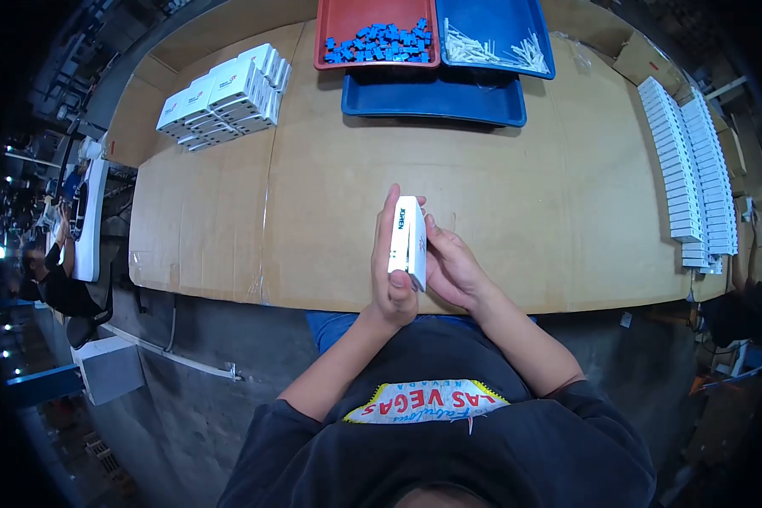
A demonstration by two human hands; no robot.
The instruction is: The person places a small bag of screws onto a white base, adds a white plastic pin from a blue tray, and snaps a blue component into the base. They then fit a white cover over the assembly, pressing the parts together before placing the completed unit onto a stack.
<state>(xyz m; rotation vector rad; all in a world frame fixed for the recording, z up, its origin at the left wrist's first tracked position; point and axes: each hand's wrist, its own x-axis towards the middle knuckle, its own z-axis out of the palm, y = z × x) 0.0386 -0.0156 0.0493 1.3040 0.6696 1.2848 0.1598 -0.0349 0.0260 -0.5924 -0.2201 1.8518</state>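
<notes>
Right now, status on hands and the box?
Left hand and right hand both gripping small white box, upright on edge above cardboard-covered table. Nothing between hands and box.

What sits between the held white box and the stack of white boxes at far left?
Nothing visible. Both hands, left hand and right hand, hold the white box; only bare cardboard tabletop lies toward the stack.

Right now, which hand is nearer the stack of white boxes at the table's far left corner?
Left. The left hand grips the small white box on the side facing the stack of white boxes; the right hand is on the box's far side, further away.
</notes>
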